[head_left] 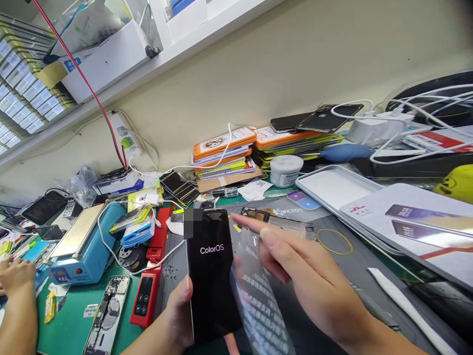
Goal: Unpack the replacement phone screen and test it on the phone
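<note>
My left hand (181, 315) is wrapped round the lower edge of a black smartphone (211, 266) whose screen shows the word ColorOS. A white cable runs from the phone's left side. My right hand (295, 276) is beside the phone's right edge, fingers partly stretched toward the screen, and pinches a clear printed protective film (254, 301) that curls off the phone's right side.
Another person's hand (15, 278) rests at the far left. A blue heating-plate machine (79, 246), a red device (148, 291), an opened phone (107, 315), stacked orange boxes (225, 150), a white jar (285, 170), a metal tray (332, 185) and tangled white cables crowd the green mat.
</note>
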